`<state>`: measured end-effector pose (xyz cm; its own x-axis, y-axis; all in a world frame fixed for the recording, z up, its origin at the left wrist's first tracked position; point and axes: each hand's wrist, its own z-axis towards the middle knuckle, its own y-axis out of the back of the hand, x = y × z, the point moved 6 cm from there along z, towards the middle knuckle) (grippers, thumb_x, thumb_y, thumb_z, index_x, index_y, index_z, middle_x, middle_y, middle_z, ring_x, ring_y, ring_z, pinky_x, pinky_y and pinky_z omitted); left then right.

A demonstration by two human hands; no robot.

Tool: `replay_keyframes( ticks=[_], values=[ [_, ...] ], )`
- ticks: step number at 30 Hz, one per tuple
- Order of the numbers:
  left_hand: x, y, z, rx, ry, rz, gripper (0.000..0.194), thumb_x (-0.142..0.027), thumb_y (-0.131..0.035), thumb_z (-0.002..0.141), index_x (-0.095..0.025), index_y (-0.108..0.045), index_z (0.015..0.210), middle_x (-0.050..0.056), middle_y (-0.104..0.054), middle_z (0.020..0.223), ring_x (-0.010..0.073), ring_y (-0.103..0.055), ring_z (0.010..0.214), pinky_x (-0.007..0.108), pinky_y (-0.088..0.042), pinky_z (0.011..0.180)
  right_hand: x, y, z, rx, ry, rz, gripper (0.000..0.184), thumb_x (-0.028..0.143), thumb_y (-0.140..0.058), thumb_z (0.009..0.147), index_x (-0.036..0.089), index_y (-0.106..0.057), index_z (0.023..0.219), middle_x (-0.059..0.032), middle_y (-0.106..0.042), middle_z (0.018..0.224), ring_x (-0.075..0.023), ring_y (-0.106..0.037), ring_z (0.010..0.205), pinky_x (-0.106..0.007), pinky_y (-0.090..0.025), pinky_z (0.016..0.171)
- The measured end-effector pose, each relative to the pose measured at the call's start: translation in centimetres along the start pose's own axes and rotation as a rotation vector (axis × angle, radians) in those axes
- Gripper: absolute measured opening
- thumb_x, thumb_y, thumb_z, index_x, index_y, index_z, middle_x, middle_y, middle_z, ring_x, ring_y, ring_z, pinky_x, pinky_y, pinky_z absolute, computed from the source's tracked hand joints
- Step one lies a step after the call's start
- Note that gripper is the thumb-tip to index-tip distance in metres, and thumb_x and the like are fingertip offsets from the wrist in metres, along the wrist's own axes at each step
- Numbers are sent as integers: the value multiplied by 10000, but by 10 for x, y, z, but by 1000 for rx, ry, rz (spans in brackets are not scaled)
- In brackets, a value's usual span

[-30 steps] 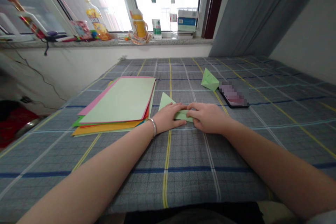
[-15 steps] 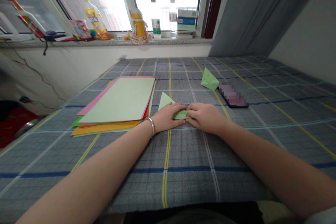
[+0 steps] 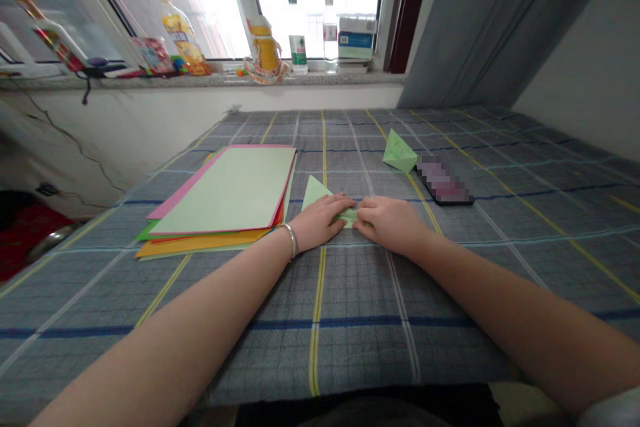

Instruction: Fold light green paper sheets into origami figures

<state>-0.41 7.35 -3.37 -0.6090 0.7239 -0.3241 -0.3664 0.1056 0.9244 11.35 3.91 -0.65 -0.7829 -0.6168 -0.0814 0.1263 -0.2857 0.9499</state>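
A piece of folded light green paper (image 3: pixel 314 191) lies on the checked cloth, one pointed corner showing past my left hand (image 3: pixel 323 219). My left hand is closed over its middle, thumb and fingers pressing it against the cloth. At the paper's right end, my right hand (image 3: pixel 387 221) pinches the edge between thumb and curled fingers. Both hands cover much of the paper, so its full folded shape is hidden. Farther back on the right stands a green folded paper piece (image 3: pixel 399 152), its corner against a phone (image 3: pixel 445 180).
Left of my hands lies a stack of coloured paper sheets (image 3: pixel 225 190), pale green on top. The checked cloth (image 3: pixel 360 300) spreads under everything. Behind it, a windowsill (image 3: pixel 220 80) carries a juice bottle (image 3: pixel 183 37), a yellow cup (image 3: pixel 266 50), water bottles and boxes (image 3: pixel 356 40).
The fingers of my right hand have shifted slightly and curled in more at the paper's right end. A small gap has opened between the two hands. My left hand stays nearly still.
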Motion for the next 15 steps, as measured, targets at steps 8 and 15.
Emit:
replay_keyframes(
  ticks=[8, 15],
  values=[
    [1, 0, -1, 4, 15, 12, 497, -187, -484, 847, -128, -437, 1338, 144, -474, 1389, 232, -390, 1327, 422, -311, 1116, 1, -3, 2, 3, -105, -32, 173, 306, -515, 872, 189, -639, 838, -21, -660, 917, -163, -602, 813, -277, -338, 585],
    [-2, -1, 0, 7, 11, 59, 429, -224, -459, 880, -132, -479, 1298, 132, -501, 1367, 232, -402, 1317, 431, -294, 1121, 0, 1, 1, 13, -166, -33, 157, 341, -526, 866, 218, -609, 816, 1, -637, 890, -158, -606, 774, -278, -307, 552]
  ],
)
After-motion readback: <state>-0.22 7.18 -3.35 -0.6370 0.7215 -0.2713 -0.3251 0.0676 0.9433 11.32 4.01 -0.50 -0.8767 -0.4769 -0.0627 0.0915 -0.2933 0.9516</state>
